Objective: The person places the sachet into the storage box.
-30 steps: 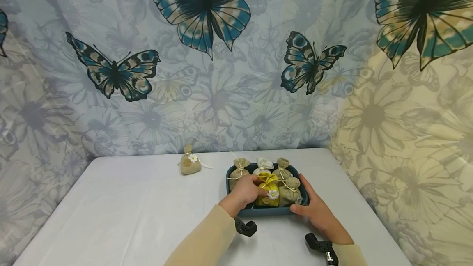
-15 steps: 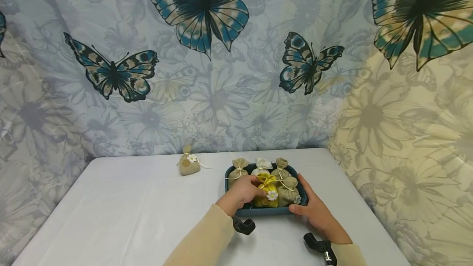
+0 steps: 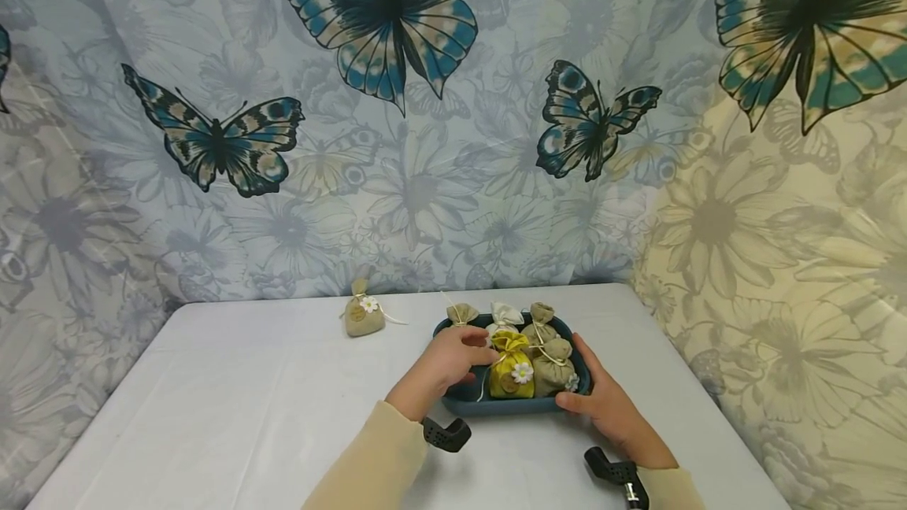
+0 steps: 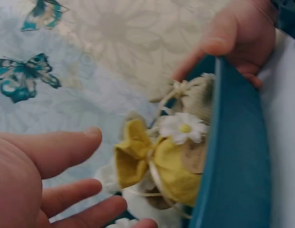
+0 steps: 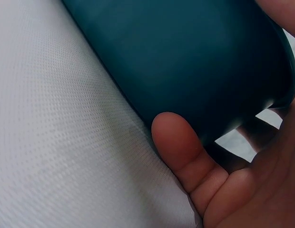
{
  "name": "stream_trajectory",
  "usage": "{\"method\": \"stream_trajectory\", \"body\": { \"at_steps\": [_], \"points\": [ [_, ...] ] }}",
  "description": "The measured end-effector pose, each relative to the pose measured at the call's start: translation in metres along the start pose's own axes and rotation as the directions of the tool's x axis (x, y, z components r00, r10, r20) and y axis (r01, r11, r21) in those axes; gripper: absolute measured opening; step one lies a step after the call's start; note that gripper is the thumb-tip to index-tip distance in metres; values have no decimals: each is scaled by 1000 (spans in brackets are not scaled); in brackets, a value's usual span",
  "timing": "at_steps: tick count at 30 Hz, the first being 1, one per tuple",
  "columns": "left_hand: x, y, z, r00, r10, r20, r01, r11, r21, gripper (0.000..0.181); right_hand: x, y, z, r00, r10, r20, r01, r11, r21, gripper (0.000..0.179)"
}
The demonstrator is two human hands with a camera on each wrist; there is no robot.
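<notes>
A dark blue tray [image 3: 510,408] holds several small tied cloth pouches. At its front sits the yellow pouch [image 3: 509,384], upright, with a white flower and a round tag. My left hand [image 3: 446,360] hovers over the tray's left part, fingers spread and apart from the yellow pouch [image 4: 173,166] in the left wrist view. My right hand [image 3: 612,408] holds the tray's right end. In the right wrist view its thumb [image 5: 178,142] lies against the tray wall [image 5: 162,52], with other fingers round the corner. A beige pouch [image 3: 462,312] is partly hidden behind my left hand.
Beside the yellow pouch stands a beige pouch [image 3: 554,375]; behind are a white pouch [image 3: 505,315] and another beige pouch [image 3: 542,325]. One flowered beige pouch [image 3: 364,321] stands on the white table [image 3: 248,392] near its back edge. A butterfly-print cloth [image 3: 425,203] hangs behind.
My left hand has let go of the yellow pouch and drawn back to the left, its fingers opening. The yellow pouch stays in the tray. My right hand has kept its place.
</notes>
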State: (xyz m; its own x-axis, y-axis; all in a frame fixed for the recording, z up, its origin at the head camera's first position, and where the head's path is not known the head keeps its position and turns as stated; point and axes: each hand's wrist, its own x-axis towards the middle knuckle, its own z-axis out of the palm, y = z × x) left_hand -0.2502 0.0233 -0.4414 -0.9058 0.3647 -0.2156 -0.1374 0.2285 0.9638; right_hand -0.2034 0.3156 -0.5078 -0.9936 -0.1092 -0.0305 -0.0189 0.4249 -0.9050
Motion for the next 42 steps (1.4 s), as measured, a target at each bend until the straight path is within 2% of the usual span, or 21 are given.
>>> {"method": "stream_trajectory", "body": {
  "at_steps": [3, 6, 10, 13, 15, 17, 18, 21, 23, 26, 29, 32, 35, 42],
  "points": [
    [-3, -1, -15, 998, 43, 36, -38, 992, -124, 53, 1, 1, 0, 1000, -10, -1, 10, 1000, -13, 108],
    [-7, -4, -36, 995, 97, 32, -86, 963, -257, 56, 2, 1, 1, 1000, -16, 5, 16, 1000, -5, 108],
    [-11, -12, -68, 990, 126, -67, -142, 921, -362, 52, 2, 1, 1, 1000, -27, 2, 27, 1000, -17, 108],
    [-13, -22, -90, 975, 131, -181, -188, 919, -347, 52, 1, 2, 0, 999, -49, -8, 48, 998, -46, 108],
    [-14, -27, -104, 950, 144, -277, -223, 935, -276, 56, 1, 3, -1, 998, -64, -14, 63, 996, -58, 108],
    [-15, -33, -118, 909, 172, -379, -245, 957, -154, 62, 1, 3, -1, 998, -60, -11, 59, 997, -54, 108],
    [-16, -35, -124, 884, 186, -429, -243, 966, -82, 66, 1, 3, -1, 998, -59, -10, 59, 997, -50, 108],
    [-19, -40, -143, 829, 192, -525, -181, 981, 73, 77, 2, 3, -1, 998, -59, -9, 58, 997, -51, 107],
    [-19, -45, -155, 817, 165, -553, -125, 986, 110, 84, 2, 3, -1, 998, -63, -9, 63, 997, -55, 107],
    [-16, -56, -168, 829, 95, -551, -71, 995, 65, 90, 2, 4, 0, 996, -84, -4, 84, 995, -47, 107],
    [-11, -68, -176, 858, 7, -513, -34, 998, -43, 92, 2, 4, 1, 995, -97, 3, 97, 995, -27, 106],
    [-6, -76, -182, 878, -43, -477, -3, 995, -95, 92, 1, 4, 1, 995, -100, 5, 100, 995, -25, 106],
    [-1, -81, -186, 883, -51, -467, 32, 998, -50, 90, 1, 4, 1, 995, -96, 2, 96, 995, -26, 106],
    [7, -85, -187, 914, -32, -404, 54, 998, 43, 91, 1, 4, 1, 996, -95, -1, 95, 995, -28, 107]
  ]
}}
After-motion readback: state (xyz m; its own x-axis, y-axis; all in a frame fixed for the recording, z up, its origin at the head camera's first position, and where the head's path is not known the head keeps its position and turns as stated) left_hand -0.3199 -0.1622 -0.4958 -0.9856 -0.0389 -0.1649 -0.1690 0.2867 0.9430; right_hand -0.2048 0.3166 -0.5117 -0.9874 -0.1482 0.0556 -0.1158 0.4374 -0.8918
